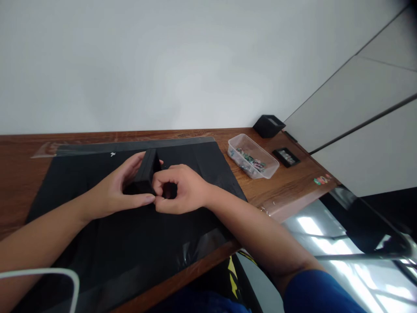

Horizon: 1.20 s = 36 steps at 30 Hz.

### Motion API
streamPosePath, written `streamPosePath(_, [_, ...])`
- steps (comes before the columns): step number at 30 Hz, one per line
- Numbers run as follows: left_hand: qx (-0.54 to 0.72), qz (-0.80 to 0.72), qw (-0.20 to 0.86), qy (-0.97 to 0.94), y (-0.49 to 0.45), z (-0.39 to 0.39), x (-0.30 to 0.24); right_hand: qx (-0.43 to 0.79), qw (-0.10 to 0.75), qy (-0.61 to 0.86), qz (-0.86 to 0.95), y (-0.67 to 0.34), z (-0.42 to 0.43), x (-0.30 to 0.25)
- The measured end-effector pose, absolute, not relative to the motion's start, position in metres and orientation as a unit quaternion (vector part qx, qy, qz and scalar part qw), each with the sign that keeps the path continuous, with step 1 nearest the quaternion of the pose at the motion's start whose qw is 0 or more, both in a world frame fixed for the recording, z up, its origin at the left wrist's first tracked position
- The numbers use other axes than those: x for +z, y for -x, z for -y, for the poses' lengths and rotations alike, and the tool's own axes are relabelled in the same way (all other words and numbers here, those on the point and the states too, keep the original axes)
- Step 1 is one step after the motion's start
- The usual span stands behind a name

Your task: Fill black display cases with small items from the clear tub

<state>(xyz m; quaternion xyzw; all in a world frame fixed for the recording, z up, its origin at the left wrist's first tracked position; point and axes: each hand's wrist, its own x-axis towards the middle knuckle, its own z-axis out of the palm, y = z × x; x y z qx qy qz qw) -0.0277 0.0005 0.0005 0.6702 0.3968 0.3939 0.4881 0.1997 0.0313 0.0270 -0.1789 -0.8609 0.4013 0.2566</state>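
Observation:
Both hands meet over a black mat [107, 243] on a wooden desk [19, 174]. My left hand [120, 191] grips a small black box [147, 169], tilted on its edge, thumb underneath and fingers behind it. My right hand [180, 189] is curled against the box's near side, fingertips pinched at its opening. What the right fingers pinch is hidden.
A clear plastic tub [252, 156] of small coloured parts stands right of the mat. Behind it sits a black open box [269, 125], and beside it a small black tray [286, 156]. A few coloured bits [321, 179] lie near the desk's right corner. A clear plastic sheet [52, 149] lies at the back left.

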Motion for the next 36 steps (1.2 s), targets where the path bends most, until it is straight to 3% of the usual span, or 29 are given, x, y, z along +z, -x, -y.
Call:
streamPosePath(17, [0.398,-0.408,0.427,-0.702,0.040,-0.006,-0.002,0.396,0.243,0.206,0.862,-0.205,-0.026,0.040])
streamPosePath(22, [0.392,-0.384,0.452,-0.704,0.038,-0.005,-0.002,0.395,0.232,0.218,0.862,-0.204,-0.020,0.045])
streamPosePath(33, [0.430,-0.400,0.432,-0.685,0.029,-0.008,-0.007,0.241,0.238,0.251,0.907,-0.205,-0.020,0.048])
streamPosePath(36, [0.427,-0.428,0.435,-0.667,0.030,-0.008,-0.009,0.253,0.225,0.232,0.912,-0.206,-0.022,0.047])
